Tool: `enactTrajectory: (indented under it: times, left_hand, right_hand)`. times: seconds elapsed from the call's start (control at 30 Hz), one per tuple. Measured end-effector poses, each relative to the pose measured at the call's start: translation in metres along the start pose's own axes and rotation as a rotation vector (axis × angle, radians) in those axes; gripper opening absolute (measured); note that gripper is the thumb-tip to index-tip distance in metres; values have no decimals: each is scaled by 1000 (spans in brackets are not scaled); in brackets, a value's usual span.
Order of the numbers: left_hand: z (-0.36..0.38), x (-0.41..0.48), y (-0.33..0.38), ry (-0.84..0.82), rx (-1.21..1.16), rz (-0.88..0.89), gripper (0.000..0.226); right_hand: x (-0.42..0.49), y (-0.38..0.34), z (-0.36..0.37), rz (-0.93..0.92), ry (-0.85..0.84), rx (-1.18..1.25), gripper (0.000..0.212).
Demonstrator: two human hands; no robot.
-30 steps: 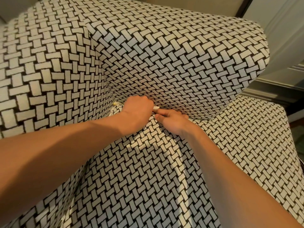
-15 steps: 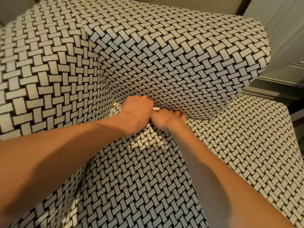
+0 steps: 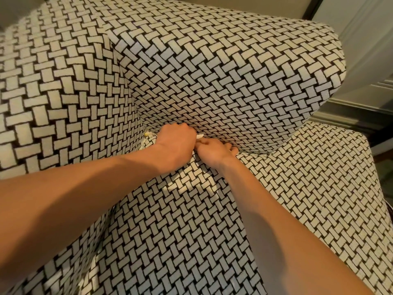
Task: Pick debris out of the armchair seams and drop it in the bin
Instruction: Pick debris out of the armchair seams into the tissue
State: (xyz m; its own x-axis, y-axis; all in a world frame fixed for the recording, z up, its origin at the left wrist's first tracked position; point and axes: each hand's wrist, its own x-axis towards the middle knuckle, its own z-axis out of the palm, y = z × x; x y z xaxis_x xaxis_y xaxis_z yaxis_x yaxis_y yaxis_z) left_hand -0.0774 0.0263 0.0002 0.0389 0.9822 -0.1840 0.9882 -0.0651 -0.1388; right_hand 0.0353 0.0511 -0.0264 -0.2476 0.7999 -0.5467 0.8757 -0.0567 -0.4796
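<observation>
Closing in over the last 1 second, the right hand (image 3: 212,153) had slid up against the left hand (image 3: 174,145) at the armchair (image 3: 234,71) seam, where a white scrap (image 3: 200,136) poked out between them. Both hands' fingers curled into the crease, so I could not tell if either pinched it. Extraction looked close, the drop-off yet to come.

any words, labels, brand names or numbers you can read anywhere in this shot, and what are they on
None: no readable text anywhere in the picture.
The armchair shows only its black and cream woven pattern, with no tag or label in view.
The white scrap at the seam, between the left hand and right hand, is too small to show any print.
The skirting board bears no writing.
</observation>
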Motion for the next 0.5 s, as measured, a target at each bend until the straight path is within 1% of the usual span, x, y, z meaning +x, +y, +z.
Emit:
enactTrajectory:
  times: [0.1, 0.27, 0.4, 0.5]
  left_hand:
    - [-1, 0, -1, -1, 9, -3, 17]
    - [-1, 1, -3, -3, 34, -12, 20]
    - [-5, -2, 1, -9, 70, 20, 19]
    - [-7, -6, 8, -18, 36, 50, 20]
  right_hand:
    - [-2, 5, 2, -59, 7, 40, 40]
    - [-2, 16, 12, -112, 81, -28, 40]
    - [-3, 18, 16, -142, 121, -109, 39]
    - [-5, 24, 24, -185, 203, -223, 41]
